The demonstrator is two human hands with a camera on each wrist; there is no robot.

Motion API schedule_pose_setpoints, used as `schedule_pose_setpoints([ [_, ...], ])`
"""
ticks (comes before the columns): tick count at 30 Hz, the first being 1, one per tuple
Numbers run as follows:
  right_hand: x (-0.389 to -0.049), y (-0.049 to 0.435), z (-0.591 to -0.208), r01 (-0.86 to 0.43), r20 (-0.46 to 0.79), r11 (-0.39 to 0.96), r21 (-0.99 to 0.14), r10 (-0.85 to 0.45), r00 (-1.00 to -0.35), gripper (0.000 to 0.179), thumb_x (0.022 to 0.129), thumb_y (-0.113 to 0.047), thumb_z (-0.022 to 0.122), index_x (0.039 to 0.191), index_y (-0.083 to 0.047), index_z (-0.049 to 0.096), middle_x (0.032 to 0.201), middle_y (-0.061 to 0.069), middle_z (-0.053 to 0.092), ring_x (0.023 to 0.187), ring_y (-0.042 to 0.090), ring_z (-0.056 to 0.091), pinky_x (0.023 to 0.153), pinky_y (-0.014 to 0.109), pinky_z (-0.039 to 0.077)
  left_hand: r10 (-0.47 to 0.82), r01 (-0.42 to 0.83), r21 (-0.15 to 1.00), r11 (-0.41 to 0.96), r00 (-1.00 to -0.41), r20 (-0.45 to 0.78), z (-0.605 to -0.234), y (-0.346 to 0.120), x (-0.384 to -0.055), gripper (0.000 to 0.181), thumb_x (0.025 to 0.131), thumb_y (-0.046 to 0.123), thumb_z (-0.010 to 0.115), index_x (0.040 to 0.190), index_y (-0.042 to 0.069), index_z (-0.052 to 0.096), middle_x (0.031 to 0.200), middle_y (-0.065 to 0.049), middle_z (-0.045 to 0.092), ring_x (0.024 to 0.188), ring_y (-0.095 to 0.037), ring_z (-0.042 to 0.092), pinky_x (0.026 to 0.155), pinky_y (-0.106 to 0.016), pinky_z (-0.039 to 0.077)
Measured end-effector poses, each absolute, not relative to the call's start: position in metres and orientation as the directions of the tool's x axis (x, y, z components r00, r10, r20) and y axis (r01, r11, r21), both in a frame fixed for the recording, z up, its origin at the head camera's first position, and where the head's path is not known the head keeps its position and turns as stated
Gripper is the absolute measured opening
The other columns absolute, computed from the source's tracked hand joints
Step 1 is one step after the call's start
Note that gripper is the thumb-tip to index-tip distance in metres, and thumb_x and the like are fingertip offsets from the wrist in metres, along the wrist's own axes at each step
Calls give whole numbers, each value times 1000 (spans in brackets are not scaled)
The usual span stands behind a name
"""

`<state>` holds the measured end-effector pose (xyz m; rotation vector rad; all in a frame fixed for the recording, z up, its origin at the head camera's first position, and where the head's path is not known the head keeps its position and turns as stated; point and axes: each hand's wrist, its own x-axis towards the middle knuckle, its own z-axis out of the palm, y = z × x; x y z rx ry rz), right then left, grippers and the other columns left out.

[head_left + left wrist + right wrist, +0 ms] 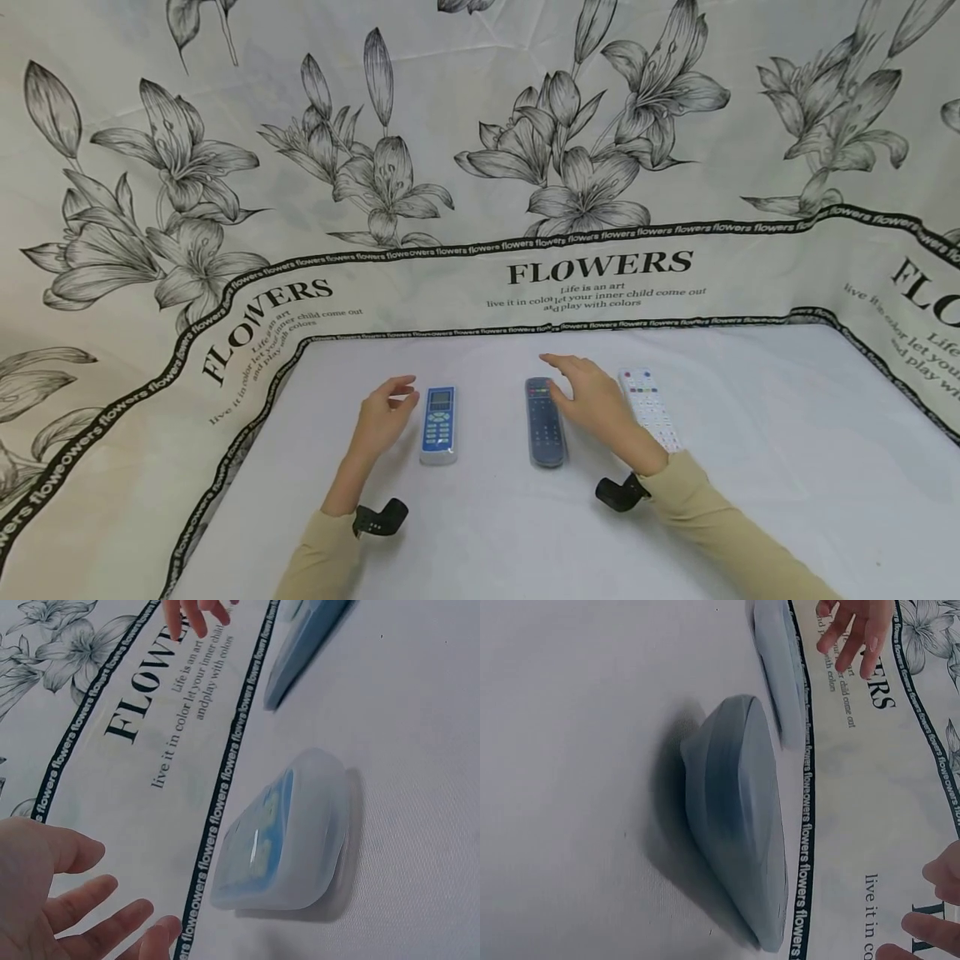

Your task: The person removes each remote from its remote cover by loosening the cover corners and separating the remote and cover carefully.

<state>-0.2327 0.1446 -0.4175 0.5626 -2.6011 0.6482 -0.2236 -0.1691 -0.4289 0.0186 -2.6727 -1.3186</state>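
Note:
Three remote controls lie on the white cloth. My left hand (384, 417) is just left of the blue-faced remote (438, 427), fingers loosely bent with nothing in them. In the left wrist view the same hand (67, 900) shows spread fingers, apart from the remote in its pale clear cover. My right hand (596, 402) reaches between the other two, its thumb overlapping the top of the dark blue-grey remote (545, 429) in the head view. The right forearm side partly hides the white remote (647, 400). In the right wrist view the dark remote (735, 810) appears beside the right fingers (937, 934).
A white cloth (487, 525) covers the table. Behind and at both sides stands a fabric backdrop (420, 283) with flower prints and a black lettered border. Each wrist wears a black camera, the left one (381, 518) and the right one (621, 493).

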Motion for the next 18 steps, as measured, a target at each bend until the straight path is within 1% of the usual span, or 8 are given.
schedule_pose_setpoints([
  [4, -231, 132, -414, -441, 411, 799, -410, -269, -871, 48, 87, -18, 64, 134, -12, 54, 118, 12, 67, 100, 28, 65, 77, 43, 55, -95, 47, 791, 610, -987, 132, -431, -167, -226, 36, 93, 23, 61, 127, 11, 60, 117, -13, 67, 98, -26, 63, 76, -36, 53],
  [8, -231, 119, -414, -430, 380, 775, -464, -264, -886, 49, 88, -18, 64, 136, -12, 52, 119, 11, 67, 99, 29, 66, 78, 44, 55, -110, 13, 792, 610, -989, 101, -433, -165, -226, 42, 91, 29, 64, 128, 11, 59, 118, -13, 66, 97, -25, 63, 75, -35, 53],
  [10, -231, 112, -415, -426, 371, 765, -483, -262, -891, 49, 89, -20, 64, 136, -13, 51, 119, 11, 67, 99, 29, 66, 79, 44, 54, -115, -1, 795, 607, -990, 87, -434, -164, -227, 44, 90, 31, 65, 129, 11, 58, 120, -14, 65, 99, -25, 62, 76, -36, 53],
  [14, -232, 100, -419, -419, 358, 747, -517, -256, -898, 50, 89, -21, 65, 136, -14, 51, 117, 9, 68, 95, 26, 66, 76, 42, 54, -124, -15, 802, 597, -990, 74, -434, -162, -229, 45, 91, 33, 64, 130, 11, 58, 121, -14, 65, 103, -28, 62, 82, -41, 53],
  [18, -233, 86, -422, -399, 329, 725, -562, -246, -912, 52, 88, -22, 66, 136, -13, 51, 114, 8, 69, 93, 23, 67, 75, 39, 54, -126, -32, 806, 592, -991, 54, -435, -160, -231, 47, 91, 37, 63, 130, 11, 58, 121, -14, 65, 105, -29, 62, 81, -39, 54],
])
